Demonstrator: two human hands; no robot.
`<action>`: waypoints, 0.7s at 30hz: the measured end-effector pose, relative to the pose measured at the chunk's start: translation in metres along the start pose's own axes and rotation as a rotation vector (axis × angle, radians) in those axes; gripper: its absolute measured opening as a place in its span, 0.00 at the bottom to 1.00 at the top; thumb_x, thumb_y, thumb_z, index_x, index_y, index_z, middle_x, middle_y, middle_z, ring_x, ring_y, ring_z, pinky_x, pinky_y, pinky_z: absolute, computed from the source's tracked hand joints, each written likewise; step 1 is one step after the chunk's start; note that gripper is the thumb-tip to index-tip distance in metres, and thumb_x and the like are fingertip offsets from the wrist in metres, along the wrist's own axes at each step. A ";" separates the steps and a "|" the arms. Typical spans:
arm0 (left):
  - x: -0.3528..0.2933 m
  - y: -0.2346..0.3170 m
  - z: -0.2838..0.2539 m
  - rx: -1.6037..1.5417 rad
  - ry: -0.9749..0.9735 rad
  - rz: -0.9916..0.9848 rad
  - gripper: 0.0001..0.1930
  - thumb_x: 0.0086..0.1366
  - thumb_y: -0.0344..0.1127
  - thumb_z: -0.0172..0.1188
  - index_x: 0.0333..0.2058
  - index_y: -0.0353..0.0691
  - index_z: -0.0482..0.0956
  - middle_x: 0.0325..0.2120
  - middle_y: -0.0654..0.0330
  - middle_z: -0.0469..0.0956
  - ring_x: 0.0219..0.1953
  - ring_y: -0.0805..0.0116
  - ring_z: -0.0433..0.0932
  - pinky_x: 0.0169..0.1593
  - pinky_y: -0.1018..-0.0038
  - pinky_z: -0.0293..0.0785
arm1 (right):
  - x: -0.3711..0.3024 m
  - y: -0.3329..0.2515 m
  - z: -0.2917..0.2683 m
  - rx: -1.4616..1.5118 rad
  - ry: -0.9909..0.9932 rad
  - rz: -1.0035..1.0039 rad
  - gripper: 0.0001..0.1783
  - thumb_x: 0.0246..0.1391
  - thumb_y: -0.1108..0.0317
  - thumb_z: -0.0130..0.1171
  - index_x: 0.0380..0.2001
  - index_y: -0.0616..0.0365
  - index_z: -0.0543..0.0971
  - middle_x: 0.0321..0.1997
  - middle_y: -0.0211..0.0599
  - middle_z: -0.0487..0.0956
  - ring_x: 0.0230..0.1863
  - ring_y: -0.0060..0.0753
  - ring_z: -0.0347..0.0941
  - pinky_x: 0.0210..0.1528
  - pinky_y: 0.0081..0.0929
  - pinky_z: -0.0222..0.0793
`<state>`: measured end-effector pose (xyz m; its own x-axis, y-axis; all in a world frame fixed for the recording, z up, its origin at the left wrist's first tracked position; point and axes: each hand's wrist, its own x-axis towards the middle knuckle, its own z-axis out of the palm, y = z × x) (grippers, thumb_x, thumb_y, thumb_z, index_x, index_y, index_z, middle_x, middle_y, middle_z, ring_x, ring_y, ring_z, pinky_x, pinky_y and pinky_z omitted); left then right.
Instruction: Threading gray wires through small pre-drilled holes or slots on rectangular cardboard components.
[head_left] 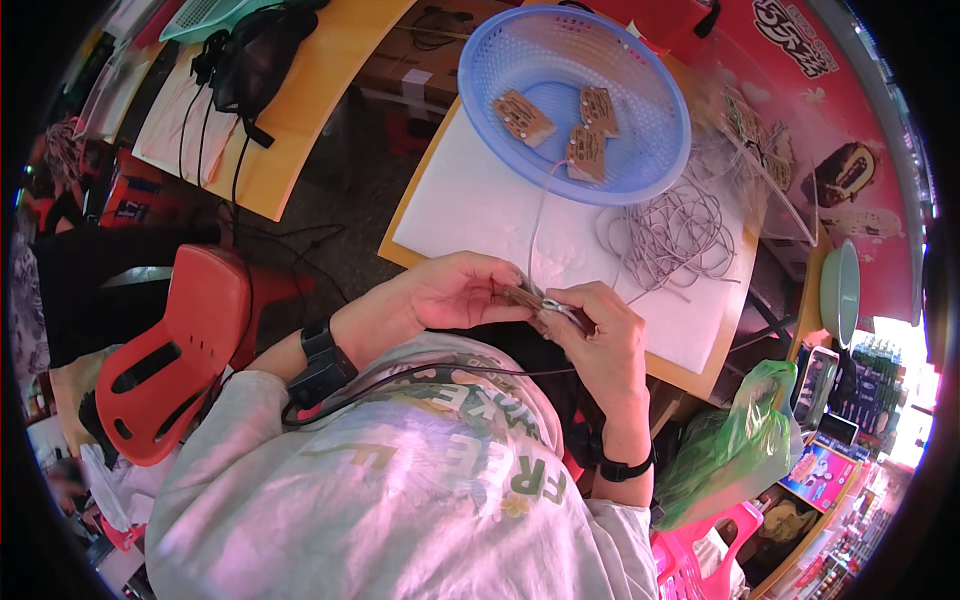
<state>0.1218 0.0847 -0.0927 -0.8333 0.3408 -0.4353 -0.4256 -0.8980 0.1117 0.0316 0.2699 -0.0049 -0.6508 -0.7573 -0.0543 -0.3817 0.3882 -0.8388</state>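
In front of my body, my left hand (460, 290) and my right hand (603, 335) meet at a small brown card (522, 297). The left fingers pinch its left side. On its right side, my right thumb and fingers are closed on a loop of pale grey cord (553, 305) pressed against the card. One strand of the cord runs up from my hands to the blue plastic basket (472, 75). Several brown cards (588, 150) with small dots lie in that basket. Beyond my right hand rests a loose tangle of grey cord (665, 235). My fingers partly hide the card.
White sheeting (450, 210) covers the table under the basket. A clear plastic bag (755, 150) with brown cards lies at the right. A green plastic bag (735, 445) hangs by my right arm. A red chair (165, 350) stands left, and a black cable (440, 368) crosses my shirt.
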 end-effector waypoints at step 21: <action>-0.012 0.017 0.022 0.674 -0.097 0.153 0.06 0.54 0.18 0.61 0.32 0.32 0.78 0.33 0.58 0.79 0.37 0.73 0.78 0.44 0.78 0.75 | 0.013 0.010 -0.005 0.322 -0.180 0.167 0.06 0.49 0.79 0.61 0.33 0.65 0.81 0.32 0.32 0.77 0.25 0.17 0.74 0.27 0.16 0.68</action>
<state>0.1164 0.0715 -0.0656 -0.9157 0.2754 -0.2926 -0.4010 -0.5801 0.7090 0.0162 0.2670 -0.0116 -0.5503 -0.7888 -0.2739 -0.0370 0.3507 -0.9357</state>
